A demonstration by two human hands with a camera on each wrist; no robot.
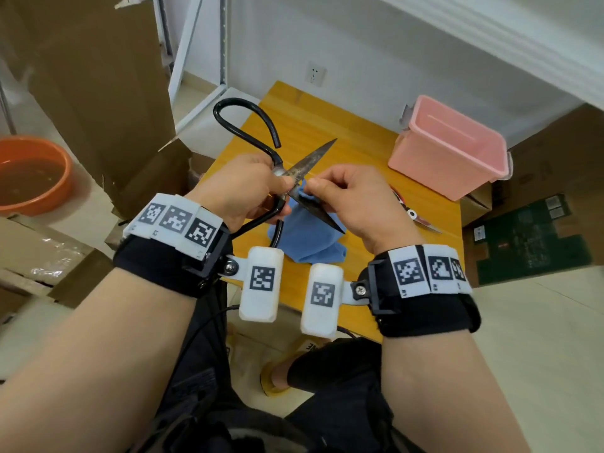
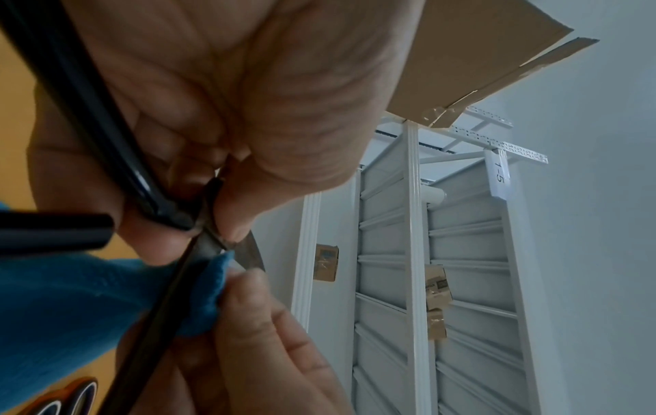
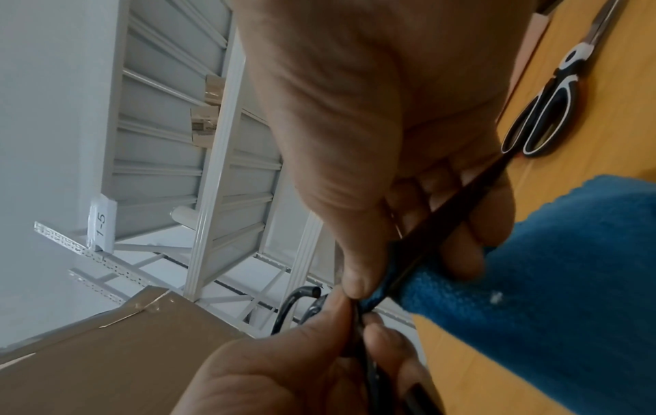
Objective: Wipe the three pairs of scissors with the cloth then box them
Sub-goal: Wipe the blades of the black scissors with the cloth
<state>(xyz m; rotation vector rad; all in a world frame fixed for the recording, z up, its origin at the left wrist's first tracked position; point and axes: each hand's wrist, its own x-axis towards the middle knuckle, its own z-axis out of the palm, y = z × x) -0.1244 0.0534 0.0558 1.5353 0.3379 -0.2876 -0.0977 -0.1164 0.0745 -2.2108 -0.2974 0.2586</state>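
We note the left hand gripping the spread black scissors at the pivot, the right hand pinching the blue cloth round one blade — a slip along that edge could cut the fingers.

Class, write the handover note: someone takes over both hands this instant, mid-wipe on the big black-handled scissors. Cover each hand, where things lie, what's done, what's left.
Left hand: grips the big black-handled scissors near the pivot, blades open, above the table.
Right hand: pinches the blue cloth around the lower blade.
Pink box: back right of the table; no scissors visible inside.
A second pair, black-and-white handled, lies on the table to the right. Third pair not clearly seen.
Done: nothing boxed.
Left: finish wiping, wipe the others, box all.
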